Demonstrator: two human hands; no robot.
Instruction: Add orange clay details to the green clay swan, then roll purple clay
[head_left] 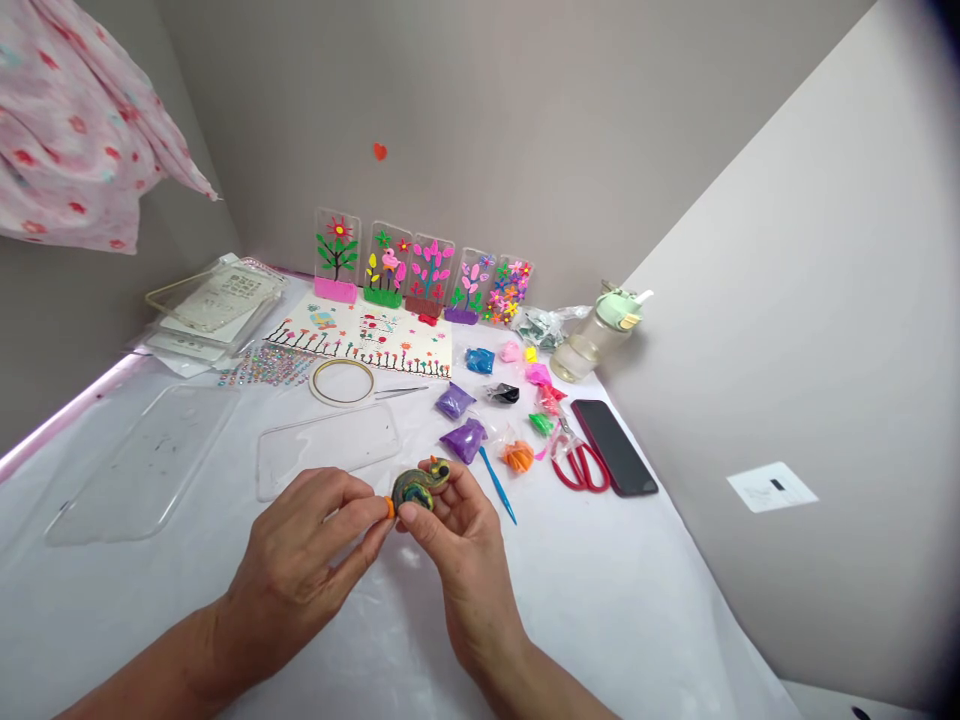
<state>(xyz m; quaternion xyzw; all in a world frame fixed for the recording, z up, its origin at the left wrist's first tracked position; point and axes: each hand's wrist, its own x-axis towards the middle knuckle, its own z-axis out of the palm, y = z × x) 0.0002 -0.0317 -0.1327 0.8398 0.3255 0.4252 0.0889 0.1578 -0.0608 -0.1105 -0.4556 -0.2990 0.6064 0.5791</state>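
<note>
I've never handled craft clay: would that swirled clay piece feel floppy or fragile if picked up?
Probably soft, not stiff: the swirled clay piece sits pinched between the left hand and right hand without looking cracked. Its thin curled end looks likeliest to bend or tear. It may feel light, though that's hard to judge.

Clay swirl [416, 490] partly hidden by fingers [411, 512], floral cloth [75, 125] cut off

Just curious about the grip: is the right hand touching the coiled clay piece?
Touching: the head view shows the right hand cupped with its fingers pressed against the coiled clay piece.
</note>
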